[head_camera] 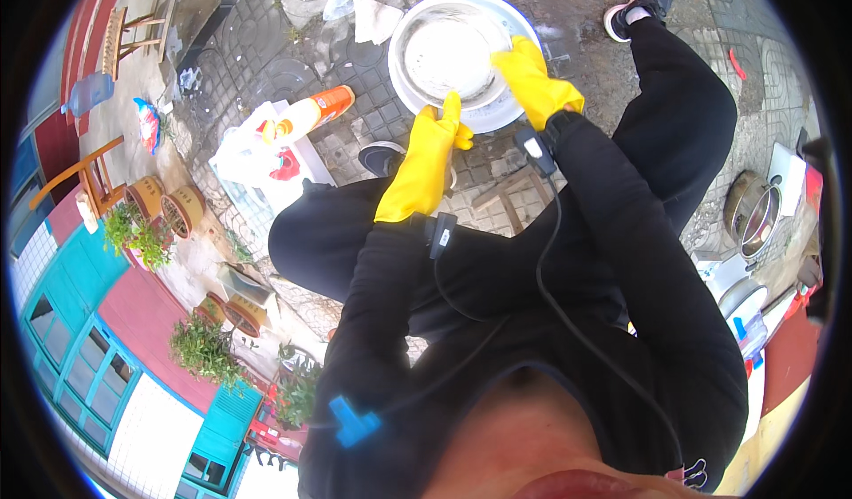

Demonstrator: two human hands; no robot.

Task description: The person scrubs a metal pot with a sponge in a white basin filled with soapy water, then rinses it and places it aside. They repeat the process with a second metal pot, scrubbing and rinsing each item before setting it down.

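Note:
A round metal pan or pot (452, 56) with a dark-streaked rim sits inside a wide white basin (496, 121) on the paving. My left hand (432, 156), in a yellow rubber glove, is at the near left edge of the pan, thumb raised and fingers curled at the rim. At the right side of the pan is my right hand (536, 76), also in a yellow rubber glove; its fingertips are blurred over the pan. Whether it holds anything cannot be made out. An orange and white bottle (333, 105) stands or lies left of the basin.
A white box (309, 159) with plastic bags on top is beside my left knee. Crumpled white cloth or plastic (376, 18) lies left of the basin. A wooden stool frame (509, 196) shows between my legs. Metal pots (745, 209) stand at the right, potted plants (183, 209) at the left.

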